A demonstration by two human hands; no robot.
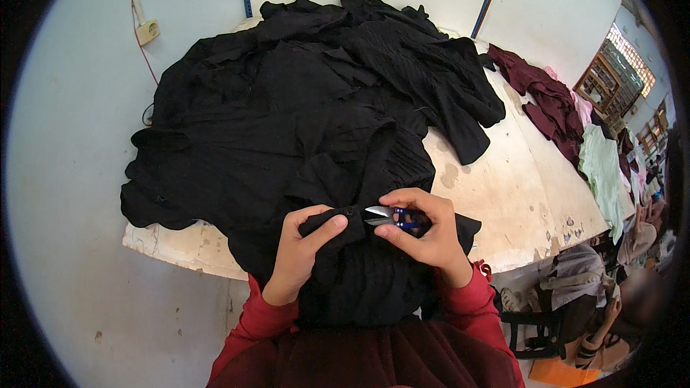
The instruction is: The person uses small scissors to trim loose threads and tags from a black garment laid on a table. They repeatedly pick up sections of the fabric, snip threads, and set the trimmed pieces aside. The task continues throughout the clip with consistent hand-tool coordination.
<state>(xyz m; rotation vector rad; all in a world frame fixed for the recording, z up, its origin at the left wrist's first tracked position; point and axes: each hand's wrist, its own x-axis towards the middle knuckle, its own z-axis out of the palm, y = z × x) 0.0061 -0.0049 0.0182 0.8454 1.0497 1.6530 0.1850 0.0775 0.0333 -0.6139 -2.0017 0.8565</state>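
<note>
Black garments [242, 134] lie heaped over the tabletop, and part of the fabric hangs over the near edge towards me. My left hand [310, 242] pinches a folded edge of black fabric [350, 226] between thumb and fingers. Small thread snips [396, 218] with blue handles are in my right hand [431, 226], held between thumb and fingers. Their metal blades stand apart and point left, close to the fabric edge at my left hand.
The pale wooden table [501, 188] has a worn, stained top. Maroon garments [555, 102] and a light green garment [601, 172] lie at its right. A seated person [582, 280] is at the lower right near a black stool [533, 328]. A wall socket [149, 31] is at upper left.
</note>
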